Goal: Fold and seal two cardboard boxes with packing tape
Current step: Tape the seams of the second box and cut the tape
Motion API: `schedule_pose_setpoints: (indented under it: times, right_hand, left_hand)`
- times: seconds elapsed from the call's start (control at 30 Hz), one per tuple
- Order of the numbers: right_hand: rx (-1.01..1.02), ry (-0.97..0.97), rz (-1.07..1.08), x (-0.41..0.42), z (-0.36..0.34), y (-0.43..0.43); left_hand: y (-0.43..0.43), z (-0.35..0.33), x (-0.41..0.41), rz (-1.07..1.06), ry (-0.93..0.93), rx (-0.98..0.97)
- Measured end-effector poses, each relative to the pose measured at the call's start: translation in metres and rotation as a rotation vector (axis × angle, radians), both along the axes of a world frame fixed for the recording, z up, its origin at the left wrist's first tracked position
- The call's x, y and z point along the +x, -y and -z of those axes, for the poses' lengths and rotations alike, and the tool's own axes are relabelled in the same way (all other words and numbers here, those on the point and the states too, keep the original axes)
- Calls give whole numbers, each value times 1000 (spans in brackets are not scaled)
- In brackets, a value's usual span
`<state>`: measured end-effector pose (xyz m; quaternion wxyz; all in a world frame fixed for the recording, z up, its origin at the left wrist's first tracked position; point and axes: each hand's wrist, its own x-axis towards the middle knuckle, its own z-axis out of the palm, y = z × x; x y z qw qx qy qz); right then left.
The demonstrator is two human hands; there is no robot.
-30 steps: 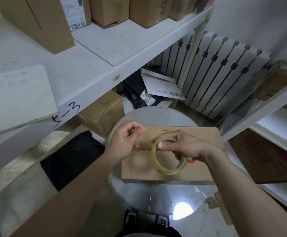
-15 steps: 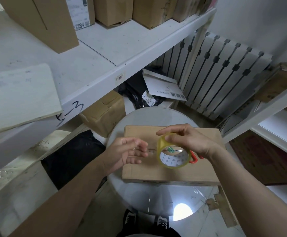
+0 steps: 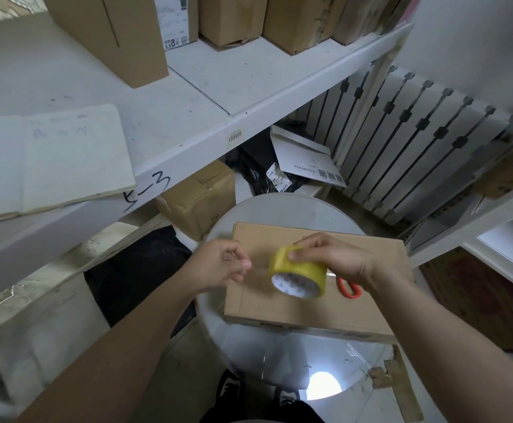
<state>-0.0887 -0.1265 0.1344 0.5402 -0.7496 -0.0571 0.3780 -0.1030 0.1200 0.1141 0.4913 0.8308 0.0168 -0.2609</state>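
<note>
A flat brown cardboard box (image 3: pixel 282 306) lies on a round glass table (image 3: pixel 279 206). Above the box my right hand (image 3: pixel 331 257) grips a yellowish roll of clear packing tape (image 3: pixel 299 274), thumb on its outer face. My left hand (image 3: pixel 218 264) is just left of the roll, fingers curled and pinching the clear tape end stretched out from the roll. An orange scissors handle (image 3: pixel 348 288) shows on the box under my right wrist.
A white shelf (image 3: pixel 218 87) with several cardboard boxes and an open notebook (image 3: pixel 50 160) stands to the left. A taped box (image 3: pixel 200 196) and black bags sit under it. A white radiator (image 3: pixel 408 141) is behind, another shelf (image 3: pixel 493 209) to the right.
My right hand has turned the roll from edge-on to showing its core and lifted it slightly. My left hand left the box seam and took hold of the tape end.
</note>
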Motion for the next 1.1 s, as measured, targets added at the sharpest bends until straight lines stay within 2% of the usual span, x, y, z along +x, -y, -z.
schedule_pose_setpoints:
  times: [0.1,0.2,0.27,0.47,0.63,0.73,0.83,0.9,1.0,1.1]
  right_hand:
    - [323,-112,99,-1,14,6]
    - [411,-164,98,2,27,1]
    - [305,-111,68,9,28,-3]
    - [-42,80,-317,37,7,-21]
    - [-196,151,-348,40,9,-22]
    - [-392,213,-268,36,17,-13]
    - [-697,305,-203,28,24,-9]
    - [-826,292,-97,20,27,-9]
    - [-706,108,159,4,36,-6]
    - [-479,-56,550,-19,48,-1]
  left_hand:
    - [-17,-2,-5,-131,-34,-105]
    - [-22,4,-17,-273,-99,-152]
    - [-19,12,-29,-311,-132,-122]
    - [-1,31,-51,-469,-161,-122]
    - [-11,28,-40,-418,-90,-14]
    - [-26,32,-20,-289,-32,140]
    - [-30,34,10,-156,45,301]
    - [-23,35,34,-61,67,371]
    - [-9,40,69,111,77,453]
    - [4,46,93,337,81,525]
